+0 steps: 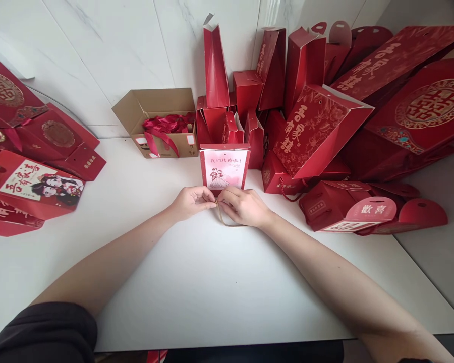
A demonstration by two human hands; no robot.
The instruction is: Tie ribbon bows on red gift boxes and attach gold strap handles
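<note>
A thin gold ribbon (pixel 220 217) is pinched between both my hands, and its loose part curves down onto the white table. My left hand (pixel 192 202) has thumb and index finger closed on it. On the other side, the fingers of my right hand (pixel 244 205) are bent and pressed together around the ribbon. Directly behind my hands stands a small red gift box (pixel 224 166) with a pink front that carries a drawing of a couple and Chinese writing. My fingers hide its lower edge, so I cannot tell whether they touch it.
An open cardboard box (pixel 189 147) with dark red ribbons (pixel 166 123) stands at the back left. Several red gift boxes (pixel 312 126) crowd the back and right. More red boxes (pixel 56 131) lie along the left. A marbled wall (pixel 117 45) bounds the white table (pixel 219 297) behind.
</note>
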